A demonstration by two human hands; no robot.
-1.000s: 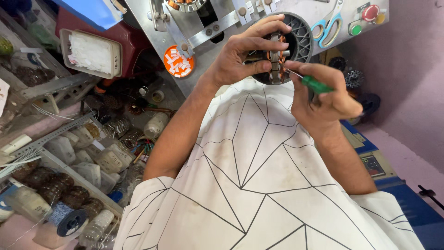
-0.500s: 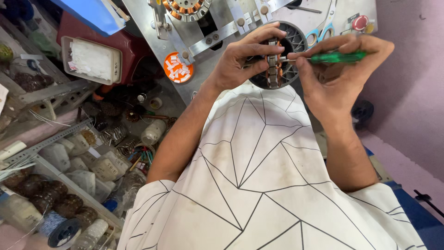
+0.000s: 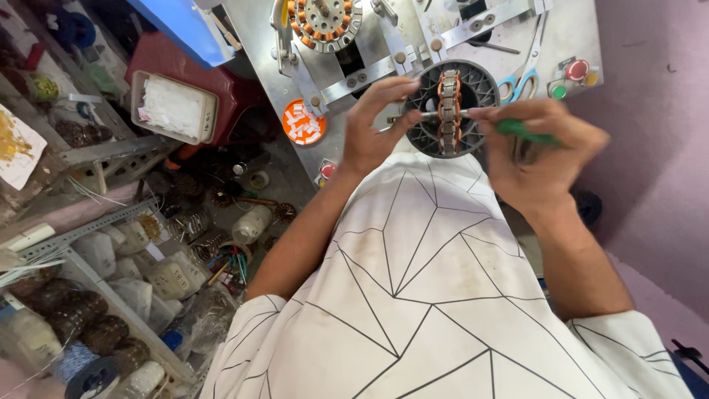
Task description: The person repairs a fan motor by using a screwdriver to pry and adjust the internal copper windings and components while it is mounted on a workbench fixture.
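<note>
Both hands meet at a round black ribbed housing holding a copper-wound steel stator (image 3: 449, 111), which stands on edge at the near rim of the grey metal table (image 3: 576, 37). The left hand (image 3: 373, 133) curls its fingers around the housing's left side. The right hand (image 3: 543, 151) pinches a green-handled screwdriver (image 3: 517, 129), its metal tip touching the stator windings. Blue-handled scissors (image 3: 521, 74) lie just beyond.

A round orange lid (image 3: 303, 123) full of small white slips lies on the metal bench (image 3: 583, 37). Left of it, a white rectangular tray (image 3: 174, 108) holds white paper pieces. On the left shelves (image 3: 111, 222), cloudy plastic bags (image 3: 166, 277) lie in rows.
</note>
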